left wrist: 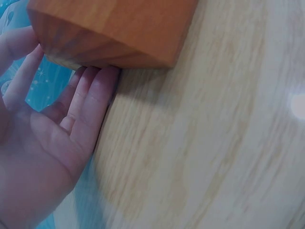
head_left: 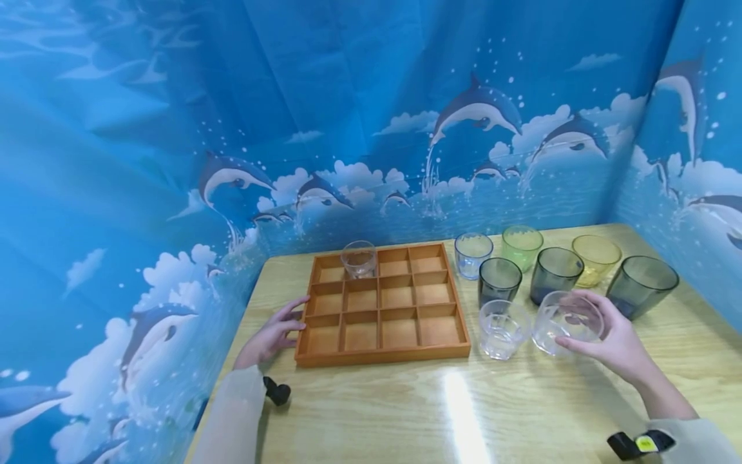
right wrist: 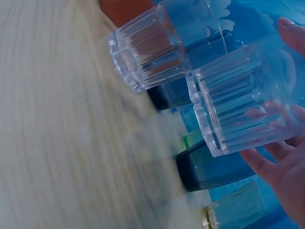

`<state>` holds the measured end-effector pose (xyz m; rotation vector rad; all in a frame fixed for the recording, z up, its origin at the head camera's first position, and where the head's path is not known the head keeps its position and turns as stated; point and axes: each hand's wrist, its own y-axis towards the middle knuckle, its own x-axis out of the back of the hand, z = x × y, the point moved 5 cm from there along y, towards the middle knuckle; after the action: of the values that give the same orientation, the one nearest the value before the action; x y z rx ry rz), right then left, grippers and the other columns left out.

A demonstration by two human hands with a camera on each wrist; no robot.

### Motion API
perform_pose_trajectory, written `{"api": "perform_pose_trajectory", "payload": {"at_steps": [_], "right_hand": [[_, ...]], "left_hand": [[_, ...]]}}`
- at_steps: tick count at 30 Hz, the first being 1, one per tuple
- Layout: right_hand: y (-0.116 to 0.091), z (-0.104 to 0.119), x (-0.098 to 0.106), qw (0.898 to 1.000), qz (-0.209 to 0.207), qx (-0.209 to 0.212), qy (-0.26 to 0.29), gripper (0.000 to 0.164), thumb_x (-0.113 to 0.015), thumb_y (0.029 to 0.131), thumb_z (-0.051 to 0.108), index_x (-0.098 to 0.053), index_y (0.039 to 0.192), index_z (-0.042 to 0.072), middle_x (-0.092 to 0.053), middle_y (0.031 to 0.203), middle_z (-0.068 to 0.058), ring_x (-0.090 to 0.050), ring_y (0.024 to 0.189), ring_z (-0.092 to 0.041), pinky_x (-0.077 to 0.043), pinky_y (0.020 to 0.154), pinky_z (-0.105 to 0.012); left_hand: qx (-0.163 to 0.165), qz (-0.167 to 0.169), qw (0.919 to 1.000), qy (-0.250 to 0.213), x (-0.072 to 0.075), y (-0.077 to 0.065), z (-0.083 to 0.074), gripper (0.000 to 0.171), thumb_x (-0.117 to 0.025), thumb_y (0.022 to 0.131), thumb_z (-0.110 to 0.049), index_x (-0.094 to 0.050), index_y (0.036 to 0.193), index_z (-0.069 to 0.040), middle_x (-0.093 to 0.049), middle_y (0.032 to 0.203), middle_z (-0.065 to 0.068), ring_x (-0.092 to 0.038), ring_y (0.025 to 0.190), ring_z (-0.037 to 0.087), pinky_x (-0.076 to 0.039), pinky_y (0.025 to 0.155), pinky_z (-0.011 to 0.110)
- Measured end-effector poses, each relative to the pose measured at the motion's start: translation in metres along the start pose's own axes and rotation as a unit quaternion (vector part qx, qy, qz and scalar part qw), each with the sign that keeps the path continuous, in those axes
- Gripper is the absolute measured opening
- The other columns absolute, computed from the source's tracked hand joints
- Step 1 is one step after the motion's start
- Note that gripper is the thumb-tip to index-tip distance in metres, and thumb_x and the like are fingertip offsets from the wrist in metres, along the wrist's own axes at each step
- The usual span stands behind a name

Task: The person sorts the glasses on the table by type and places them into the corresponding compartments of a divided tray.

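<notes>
My right hand (head_left: pixel 620 338) grips a clear ribbed cup (head_left: pixel 559 332) around its side, at the right of the table. In the right wrist view, that cup (right wrist: pixel 233 102) looks tilted, its base raised off the wood. Just left of it stands a second clear cup (head_left: pixel 500 335). The fingers of my left hand (head_left: pixel 271 338) rest, nearly straight, against the left side of a wooden divided tray (head_left: pixel 382 357). A third clear cup (head_left: pixel 359 263) is in the tray's back row, second compartment from the left.
Behind the clear cups stand a blue cup (head_left: pixel 472 258), a green cup (head_left: pixel 523 248), a yellow cup (head_left: pixel 592 264) and several smoky grey cups (head_left: pixel 556 280). A dolphin-printed curtain (head_left: pixel 359 129) borders the table (head_left: pixel 377 406) at the back and sides.
</notes>
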<state>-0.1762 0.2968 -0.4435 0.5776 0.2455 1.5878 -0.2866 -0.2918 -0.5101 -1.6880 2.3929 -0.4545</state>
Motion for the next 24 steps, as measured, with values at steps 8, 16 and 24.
{"api": "perform_pose_trajectory", "payload": {"at_steps": [8, 16, 24], "right_hand": [[0.012, 0.017, 0.0, 0.999, -0.016, 0.022, 0.035, 0.085, -0.067, 0.058, -0.03, -0.031, 0.133, -0.014, -0.055, 0.123, -0.012, -0.055, 0.107, -0.014, -0.044, 0.085, -0.018], [0.03, 0.038, -0.003, 0.994, -0.031, 0.061, 0.082, 0.087, -0.063, 0.056, -0.035, -0.031, 0.135, -0.012, -0.05, 0.126, -0.02, -0.053, 0.111, -0.018, -0.043, 0.087, -0.02], [0.051, 0.048, -0.026, 0.992, -0.048, 0.081, 0.088, 0.088, -0.063, 0.055, -0.035, -0.032, 0.134, -0.011, -0.051, 0.123, -0.019, -0.052, 0.111, -0.019, -0.04, 0.091, -0.021]], "left_hand": [[0.009, 0.015, 0.9998, 0.001, -0.005, -0.007, -0.01, 0.065, -0.054, 0.091, -0.008, -0.027, 0.147, -0.025, -0.006, 0.154, 0.011, -0.012, 0.137, 0.035, -0.039, 0.09, 0.053], [0.004, 0.02, 0.9998, -0.006, -0.005, -0.006, -0.009, 0.065, -0.054, 0.091, -0.006, -0.027, 0.147, -0.024, -0.008, 0.153, 0.01, -0.014, 0.137, 0.034, -0.041, 0.089, 0.051], [0.002, 0.017, 0.9998, -0.002, -0.004, -0.006, -0.009, 0.065, -0.053, 0.091, -0.006, -0.026, 0.147, -0.022, -0.008, 0.154, 0.01, -0.014, 0.136, 0.035, -0.041, 0.089, 0.052]]}}
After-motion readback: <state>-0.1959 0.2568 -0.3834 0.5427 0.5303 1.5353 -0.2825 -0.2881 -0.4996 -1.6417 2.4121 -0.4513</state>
